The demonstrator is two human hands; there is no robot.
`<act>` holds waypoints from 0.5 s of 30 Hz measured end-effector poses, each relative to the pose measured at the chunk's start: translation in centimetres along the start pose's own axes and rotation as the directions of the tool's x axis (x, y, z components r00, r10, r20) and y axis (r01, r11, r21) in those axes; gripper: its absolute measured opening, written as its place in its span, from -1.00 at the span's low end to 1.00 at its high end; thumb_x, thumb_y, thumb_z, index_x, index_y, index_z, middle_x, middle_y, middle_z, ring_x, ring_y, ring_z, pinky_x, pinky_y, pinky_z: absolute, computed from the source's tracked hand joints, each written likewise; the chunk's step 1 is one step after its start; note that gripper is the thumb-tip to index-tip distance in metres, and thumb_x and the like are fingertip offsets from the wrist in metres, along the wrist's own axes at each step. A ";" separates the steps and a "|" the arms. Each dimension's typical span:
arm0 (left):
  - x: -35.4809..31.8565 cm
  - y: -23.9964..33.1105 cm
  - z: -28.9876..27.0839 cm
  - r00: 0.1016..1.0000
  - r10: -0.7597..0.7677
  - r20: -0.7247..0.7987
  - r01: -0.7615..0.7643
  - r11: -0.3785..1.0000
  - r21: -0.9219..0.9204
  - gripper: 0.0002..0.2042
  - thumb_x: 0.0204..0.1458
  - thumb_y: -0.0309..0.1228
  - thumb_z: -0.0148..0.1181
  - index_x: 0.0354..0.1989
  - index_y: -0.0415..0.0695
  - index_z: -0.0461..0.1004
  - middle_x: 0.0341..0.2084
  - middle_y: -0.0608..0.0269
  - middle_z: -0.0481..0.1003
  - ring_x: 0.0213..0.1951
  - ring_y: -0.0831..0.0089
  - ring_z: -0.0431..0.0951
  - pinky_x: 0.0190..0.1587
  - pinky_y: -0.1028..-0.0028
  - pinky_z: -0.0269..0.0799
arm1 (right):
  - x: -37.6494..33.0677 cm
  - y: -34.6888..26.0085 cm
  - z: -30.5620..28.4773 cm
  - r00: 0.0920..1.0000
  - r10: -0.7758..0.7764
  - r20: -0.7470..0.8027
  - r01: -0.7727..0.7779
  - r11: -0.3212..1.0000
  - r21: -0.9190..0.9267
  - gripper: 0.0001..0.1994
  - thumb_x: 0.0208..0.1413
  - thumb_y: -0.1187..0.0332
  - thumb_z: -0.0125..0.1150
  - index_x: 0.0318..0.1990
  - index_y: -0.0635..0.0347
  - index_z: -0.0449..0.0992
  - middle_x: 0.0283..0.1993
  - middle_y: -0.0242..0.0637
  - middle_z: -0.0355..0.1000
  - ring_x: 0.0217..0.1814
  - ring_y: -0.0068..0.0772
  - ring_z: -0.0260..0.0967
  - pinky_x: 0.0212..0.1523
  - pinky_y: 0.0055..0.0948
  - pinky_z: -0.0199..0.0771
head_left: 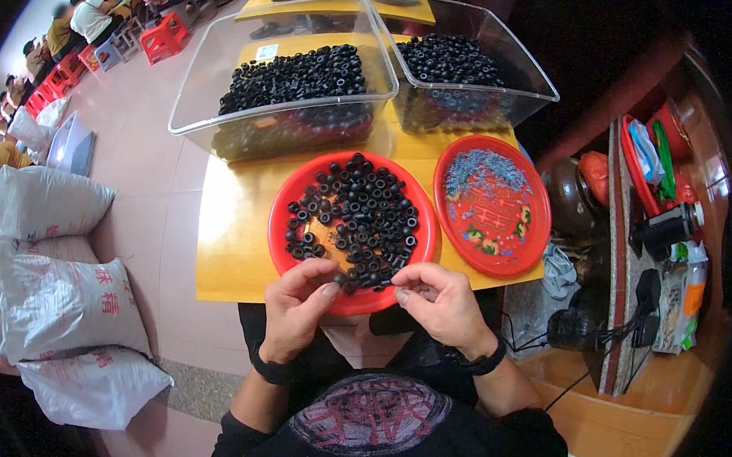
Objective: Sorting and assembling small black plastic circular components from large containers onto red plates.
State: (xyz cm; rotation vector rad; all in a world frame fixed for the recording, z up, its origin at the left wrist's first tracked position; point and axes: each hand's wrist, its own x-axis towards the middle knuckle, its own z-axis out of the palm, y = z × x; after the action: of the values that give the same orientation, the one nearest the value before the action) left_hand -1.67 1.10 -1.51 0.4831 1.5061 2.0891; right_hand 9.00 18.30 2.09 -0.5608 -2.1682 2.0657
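Note:
A round red tray (278, 223) sits at the table's near edge, with many small black ring-shaped parts (376, 200) spread over it. At its near rim my left hand (296, 306) is closed, thumb and forefinger pinching a small black ring-shaped part (340, 279). Across from it my right hand (447, 307) is also closed, fingertips pinched over the same rim; whatever they hold is too small to make out. To the right lies a second red tray (535, 239), patterned, with a heap of tiny bluish-grey pieces (486, 175) on its far side.
Two clear plastic bins (192, 92) (535, 88) of black parts stand behind the trays on the yellow table (226, 262). White sacks (76, 307) are piled at left. A shelf unit (615, 327) with cables borders the right. People sit on stools (164, 40) far left.

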 end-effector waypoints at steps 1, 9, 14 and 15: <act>-0.2 0.0 -0.1 1.000 0.000 -0.003 0.000 1.000 -0.001 -0.75 -0.05 -0.58 0.10 -0.15 -0.31 0.39 -0.30 0.10 0.45 -0.29 0.47 0.44 -0.18 0.51 0.35 | 0.1 -0.3 0.5 1.000 -0.028 -0.001 0.028 0.999 0.020 -0.89 -0.01 0.53 0.09 -0.29 0.31 0.44 -0.45 -0.48 0.36 -0.45 -0.78 0.26 -0.45 -0.69 0.29; -0.8 -0.6 0.0 0.981 -0.120 0.150 0.184 0.809 -0.558 -0.78 0.11 -0.49 -0.10 -0.10 -0.27 0.35 -0.35 0.03 0.46 -0.42 0.37 0.45 -0.32 0.46 0.39 | 0.4 -0.3 2.4 0.995 -0.091 0.037 0.088 0.994 0.068 -0.91 -0.02 0.53 0.10 -0.33 0.32 0.45 -0.40 -0.40 0.37 -0.39 -0.70 0.30 -0.40 -0.65 0.31; -0.9 -0.7 -0.2 0.968 -0.130 0.216 0.233 0.784 -0.575 -0.79 0.12 -0.52 -0.10 -0.09 -0.28 0.33 -0.31 0.03 0.46 -0.38 0.38 0.49 -0.28 0.44 0.43 | 0.6 -1.4 3.2 0.940 -0.342 0.004 0.340 0.932 -0.127 -0.91 -0.03 0.58 0.10 -0.33 0.34 0.45 -0.40 -0.31 0.36 -0.38 -0.59 0.37 -0.38 -0.60 0.36; -0.9 -0.8 -0.3 0.965 -0.129 0.228 0.239 0.790 -0.564 -0.79 0.12 -0.51 -0.10 -0.09 -0.28 0.32 -0.30 0.03 0.46 -0.36 0.38 0.50 -0.26 0.44 0.44 | 0.7 -1.5 3.4 0.892 -0.453 -0.009 0.444 0.877 -0.184 -0.90 -0.04 0.62 0.08 -0.32 0.35 0.44 -0.39 -0.28 0.36 -0.39 -0.55 0.39 -0.39 -0.58 0.38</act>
State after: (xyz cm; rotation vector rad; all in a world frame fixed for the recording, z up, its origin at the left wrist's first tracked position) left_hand -0.91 0.54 -2.30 0.2563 0.7010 2.1433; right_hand 6.94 15.28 3.17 -0.0984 -2.2028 1.6084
